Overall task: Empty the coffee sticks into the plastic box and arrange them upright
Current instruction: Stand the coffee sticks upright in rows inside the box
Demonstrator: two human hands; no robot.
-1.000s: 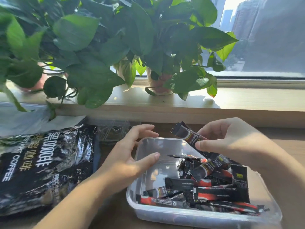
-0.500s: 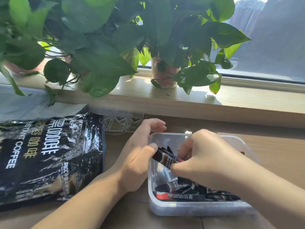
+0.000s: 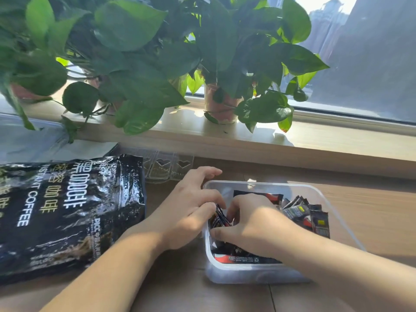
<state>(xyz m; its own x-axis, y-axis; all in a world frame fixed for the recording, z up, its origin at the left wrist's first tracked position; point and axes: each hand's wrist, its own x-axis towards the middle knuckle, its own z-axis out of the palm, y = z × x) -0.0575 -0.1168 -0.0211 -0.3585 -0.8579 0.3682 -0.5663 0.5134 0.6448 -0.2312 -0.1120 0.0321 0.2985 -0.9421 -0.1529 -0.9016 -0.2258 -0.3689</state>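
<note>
Your left hand [image 3: 189, 208] and right hand [image 3: 254, 224], fingers curled, hold coffee sticks [image 3: 219, 218] between them at the box's [image 3: 247, 273] left wall.

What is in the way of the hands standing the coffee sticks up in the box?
Nothing blocks them: the left hand and right hand hold coffee sticks inside the plastic box. Only flat sticks on its bottom crowd the space.

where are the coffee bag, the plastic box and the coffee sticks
coffee bag [image 3: 67, 210], head view, its printed front
plastic box [image 3: 254, 273], head view, its near wall
coffee sticks [image 3: 319, 222], head view, labelled face of the rightmost stick
</note>
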